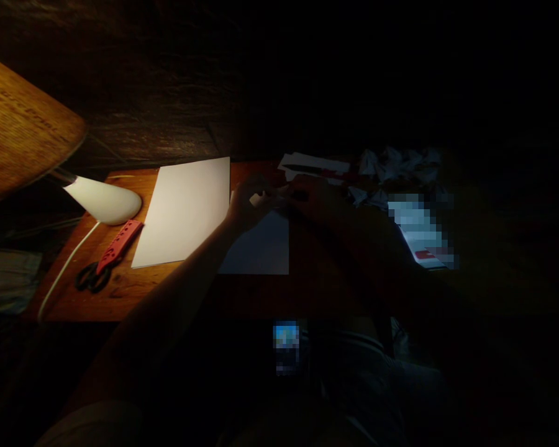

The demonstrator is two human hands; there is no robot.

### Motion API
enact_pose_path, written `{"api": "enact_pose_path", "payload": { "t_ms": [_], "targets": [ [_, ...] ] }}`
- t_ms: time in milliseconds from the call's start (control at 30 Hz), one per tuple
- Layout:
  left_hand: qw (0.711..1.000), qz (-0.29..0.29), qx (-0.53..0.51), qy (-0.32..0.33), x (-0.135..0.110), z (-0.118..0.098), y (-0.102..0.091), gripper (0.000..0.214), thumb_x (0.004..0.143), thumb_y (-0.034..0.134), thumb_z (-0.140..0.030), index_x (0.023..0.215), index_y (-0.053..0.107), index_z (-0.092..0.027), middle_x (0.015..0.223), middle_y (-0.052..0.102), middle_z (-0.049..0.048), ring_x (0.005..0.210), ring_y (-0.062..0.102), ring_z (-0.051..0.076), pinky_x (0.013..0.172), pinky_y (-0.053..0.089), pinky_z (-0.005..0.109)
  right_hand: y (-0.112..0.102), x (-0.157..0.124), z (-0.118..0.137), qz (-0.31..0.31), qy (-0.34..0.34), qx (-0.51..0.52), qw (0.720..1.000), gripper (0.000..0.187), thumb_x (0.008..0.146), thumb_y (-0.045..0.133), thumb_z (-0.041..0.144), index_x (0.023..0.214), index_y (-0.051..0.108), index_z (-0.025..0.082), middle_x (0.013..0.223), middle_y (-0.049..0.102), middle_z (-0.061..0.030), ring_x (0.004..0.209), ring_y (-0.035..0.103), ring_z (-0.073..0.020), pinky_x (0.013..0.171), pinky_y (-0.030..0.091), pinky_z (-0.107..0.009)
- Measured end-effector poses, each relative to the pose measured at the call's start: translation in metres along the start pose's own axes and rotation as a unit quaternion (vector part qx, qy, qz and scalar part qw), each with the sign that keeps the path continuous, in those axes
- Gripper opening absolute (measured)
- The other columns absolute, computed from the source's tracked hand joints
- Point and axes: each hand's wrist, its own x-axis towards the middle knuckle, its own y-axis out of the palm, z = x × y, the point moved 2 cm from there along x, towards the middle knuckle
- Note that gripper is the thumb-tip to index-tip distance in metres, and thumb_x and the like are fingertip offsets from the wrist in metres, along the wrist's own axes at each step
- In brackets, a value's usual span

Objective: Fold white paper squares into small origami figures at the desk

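Wooden table point(121, 298) under lamplight, strewn with paper.
A white sheet point(184, 208) lies beside the lamp base point(105, 198), with scissors point(107, 257) just beside its left edge. A second sheet point(265, 248) lies mid-table, and crumpled paper point(395, 164) sits far right.

The worktop point(121, 292) is orange-brown wood w/ darker grain. The big sheet point(184, 211) is plain white; the 2nd sheet point(265, 248) looks grey-white, as it is in shadow. The paper bit point(257, 200) is white. Scissors point(107, 257): black handles, pink-red cover w/ a row of dark holes. Lamp foot point(107, 200) & cord point(65, 270) are white. The crumpled paper point(400, 164) is pale grey.
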Motion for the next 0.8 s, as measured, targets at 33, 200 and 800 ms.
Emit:
{"api": "enact_pose_path", "payload": {
  "t_ms": [33,200,800],
  "targets": [
    [1.0,-0.002,0.001,0.005,0.0,0.0,0.0,0.018,0.08,0.085,-0.033,0.08,0.072,-0.021,0.088,0.069,0.0058,0.082,0.061,0.018,0.076,0.052,0.033,0.0,0.0,0.002,0.005,-0.005,-0.026,1.0,0.012,0.093,0.075,0.031,0.093,0.077,0.019,0.106,0.076,-0.0101,0.094,0.066,-0.0246,0.083,0.047,-0.037],
    [1.0,0.003,-0.004,0.022,0.0,0.0,-0.001,0.017,0.083,0.083,-0.031,0.079,0.071,-0.021,0.09,0.07,0.0053,0.084,0.064,0.018,0.078,0.054,0.033,-0.001,0.001,0.004,0.033,-0.019,-0.096,0.995,0.019,0.089,0.081,0.033,0.095,0.075,0.016,0.108,0.073,-0.0127,0.093,0.062,-0.0256,0.081,0.045,-0.037],
    [0.998,-0.066,-0.021,-0.008,0.0,0.008,0.0,0.024,0.094,0.074,-0.042,0.084,0.065,-0.022,0.078,0.063,0.0005,0.076,0.058,0.016,0.074,0.05,0.032,0.002,0.002,-0.004,-0.033,-0.04,-0.043,0.998,0.02,0.09,0.08,0.033,0.104,0.071,0.021,0.112,0.074,-0.0119,0.103,0.066,-0.0296,0.092,0.051,-0.044]
  ]
}}
